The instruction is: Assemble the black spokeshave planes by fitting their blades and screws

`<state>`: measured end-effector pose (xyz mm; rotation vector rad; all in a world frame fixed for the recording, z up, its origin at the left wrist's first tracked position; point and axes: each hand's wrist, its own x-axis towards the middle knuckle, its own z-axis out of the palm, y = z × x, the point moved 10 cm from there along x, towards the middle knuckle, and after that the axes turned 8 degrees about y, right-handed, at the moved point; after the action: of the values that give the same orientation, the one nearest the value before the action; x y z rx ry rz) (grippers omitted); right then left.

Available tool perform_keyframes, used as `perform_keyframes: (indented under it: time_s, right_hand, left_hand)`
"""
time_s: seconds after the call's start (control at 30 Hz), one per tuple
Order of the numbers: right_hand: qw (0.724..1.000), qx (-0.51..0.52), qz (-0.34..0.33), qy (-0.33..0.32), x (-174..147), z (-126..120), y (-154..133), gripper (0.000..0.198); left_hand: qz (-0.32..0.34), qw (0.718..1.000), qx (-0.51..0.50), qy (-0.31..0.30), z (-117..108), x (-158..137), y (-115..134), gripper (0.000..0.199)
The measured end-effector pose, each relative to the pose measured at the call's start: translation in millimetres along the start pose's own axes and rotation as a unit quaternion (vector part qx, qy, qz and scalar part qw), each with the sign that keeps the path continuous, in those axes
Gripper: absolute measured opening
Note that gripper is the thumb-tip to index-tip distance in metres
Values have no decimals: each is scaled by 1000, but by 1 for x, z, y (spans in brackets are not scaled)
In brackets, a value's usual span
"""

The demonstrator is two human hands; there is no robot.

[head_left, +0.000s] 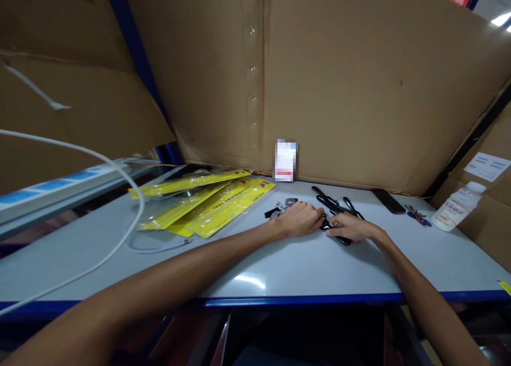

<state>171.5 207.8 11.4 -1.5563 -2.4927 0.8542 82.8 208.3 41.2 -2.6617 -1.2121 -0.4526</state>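
left hand [300,218] and right hand [348,226] curled over black-handled tools [334,206] (grip unclear), fingertips hidden, table [279,265]

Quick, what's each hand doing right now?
Left hand: closed on the black-handled tools.
Right hand: closed on the same tools.

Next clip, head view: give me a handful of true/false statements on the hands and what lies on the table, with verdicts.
1. Both hands rest on the pile of black-handled tools. True: left hand and right hand meet there.
2. The yellow packets lie right of the hands. False: they lie to the left.
3. A white bottle lies near the table's right edge. True.
4. The dark phone is in the right hand. False: it lies apart on the table, by the cardboard wall.
5. A white cable loops over the left side. True.
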Motion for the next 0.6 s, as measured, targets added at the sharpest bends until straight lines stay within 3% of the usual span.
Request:
perform_keyframes:
  time_s: [0.13,0.27,0.33,0.5,0.6]
  right_hand:
    - [1000,-9,1,4,1,0,-1,27]
    - [1000,-3,7,5,1,0,-2,27]
    - [1000,-2,6,2,1,0,-2,26]
    - [1000,-3,2,-1,1,0,0,30]
    - [1000,7,4,-2,0,0,0,31]
  left_hand:
    - [-99,994,-46,-16,5,1,-10,38]
    - [-128,991,-43,-14,6,1,-13,37]
    - [-100,994,-38,-1,2,1,-9,32]
    - [94,995,8,9,-4,-4,13,23]
    - [119,993,15,11,-4,-6,10,27]
